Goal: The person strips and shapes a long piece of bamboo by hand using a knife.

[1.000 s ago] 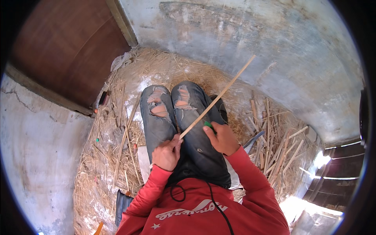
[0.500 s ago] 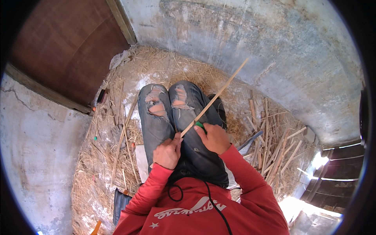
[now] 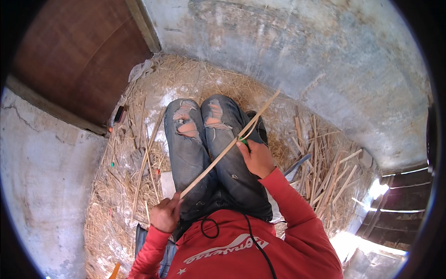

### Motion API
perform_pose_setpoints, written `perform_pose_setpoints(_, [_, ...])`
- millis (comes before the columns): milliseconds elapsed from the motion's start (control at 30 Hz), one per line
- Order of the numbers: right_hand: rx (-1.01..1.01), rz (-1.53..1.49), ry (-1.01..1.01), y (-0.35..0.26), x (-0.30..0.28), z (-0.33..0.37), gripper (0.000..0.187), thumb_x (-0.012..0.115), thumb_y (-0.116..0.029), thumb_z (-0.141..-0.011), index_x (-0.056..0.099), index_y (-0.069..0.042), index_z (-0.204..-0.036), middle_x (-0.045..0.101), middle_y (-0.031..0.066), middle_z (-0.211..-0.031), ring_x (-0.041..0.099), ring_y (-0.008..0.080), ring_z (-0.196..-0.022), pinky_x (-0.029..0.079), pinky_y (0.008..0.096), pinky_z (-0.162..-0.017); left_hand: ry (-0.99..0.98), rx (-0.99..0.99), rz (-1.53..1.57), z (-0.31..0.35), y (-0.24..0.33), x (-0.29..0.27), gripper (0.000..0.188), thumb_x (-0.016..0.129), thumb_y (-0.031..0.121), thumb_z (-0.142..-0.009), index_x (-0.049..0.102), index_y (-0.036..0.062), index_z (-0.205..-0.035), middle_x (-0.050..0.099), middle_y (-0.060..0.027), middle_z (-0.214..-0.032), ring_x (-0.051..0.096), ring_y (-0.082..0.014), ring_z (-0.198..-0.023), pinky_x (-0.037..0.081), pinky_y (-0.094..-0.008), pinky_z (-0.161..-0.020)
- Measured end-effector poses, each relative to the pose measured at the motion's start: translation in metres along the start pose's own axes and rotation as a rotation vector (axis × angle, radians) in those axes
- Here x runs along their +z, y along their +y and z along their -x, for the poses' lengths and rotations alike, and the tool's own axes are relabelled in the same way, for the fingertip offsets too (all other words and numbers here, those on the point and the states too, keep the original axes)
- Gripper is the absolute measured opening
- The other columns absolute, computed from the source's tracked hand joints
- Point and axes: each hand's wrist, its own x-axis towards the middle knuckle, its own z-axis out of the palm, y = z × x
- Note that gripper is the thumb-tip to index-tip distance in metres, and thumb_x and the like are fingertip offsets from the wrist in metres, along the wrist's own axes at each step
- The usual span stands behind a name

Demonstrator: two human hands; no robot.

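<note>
A long, pale bamboo strip (image 3: 207,170) slants across my thighs, from lower left to upper right. Its near end is gripped in my left hand (image 3: 165,215), closed beside my left hip. Over my right thigh, my right hand (image 3: 257,159) is closed around a small green-handled knife (image 3: 243,140), pressed against the strip; its blade is too small to make out. From that spot a thin shaving (image 3: 252,129) bows away from the strip and curves up beside it. The strip's far end sticks out beyond my right knee.
Many loose strips (image 3: 325,169) lie heaped on the floor at my right, with a dark blade-shaped tool (image 3: 298,165) beside them. Straw and shavings (image 3: 121,204) cover the ground. A grey wall (image 3: 297,46) rises ahead, and a brown door panel (image 3: 79,60) stands at far left.
My left hand has moved down and left toward my hip, drawing the strip back past the knife. A shaving now lifts from the strip. My right hand has barely moved.
</note>
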Motion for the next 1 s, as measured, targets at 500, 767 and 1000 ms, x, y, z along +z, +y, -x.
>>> perform_pose_setpoints(500, [0.209, -0.113, 0.451, 0.165, -0.1, -0.093, 0.064, 0.049, -0.051, -0.108, 0.059, 0.003, -0.075, 0.046, 0.0138, -0.057, 0.046, 0.0279, -0.059, 0.041, 0.0436, -0.063, -0.085, -0.102, 0.182, 0.031, -0.054, -0.034, 0.019, 0.071, 0.018, -0.095, 0.077, 0.0102, -0.112, 0.063, -0.0154, -0.067, 0.065, -0.0327, -0.057, 0.05, -0.0422, -0.054])
perform_pose_setpoints(767, [0.101, -0.112, 0.084, 0.056, -0.058, -0.038, 0.051, 0.056, -0.045, -0.105, 0.067, 0.004, -0.097, 0.063, 0.0296, -0.076, 0.063, 0.0491, -0.073, 0.046, 0.0524, -0.065, -0.165, -0.133, 0.363, -0.038, -0.007, -0.003, 0.019, 0.071, 0.02, -0.098, 0.077, 0.0039, -0.106, 0.067, -0.019, -0.067, 0.07, -0.0353, -0.061, 0.054, -0.0416, -0.058])
perform_pose_setpoints(1000, [-0.053, -0.123, -0.173, -0.005, -0.026, -0.001, 0.058, 0.056, -0.048, -0.104, 0.067, 0.003, -0.08, 0.063, 0.0292, -0.07, 0.065, 0.0509, -0.073, 0.05, 0.0557, -0.066, -0.144, -0.112, 0.365, -0.086, 0.034, 0.023, 0.024, 0.067, 0.026, -0.101, 0.078, 0.005, -0.108, 0.07, -0.0241, -0.078, 0.072, -0.0427, -0.076, 0.056, -0.046, -0.068])
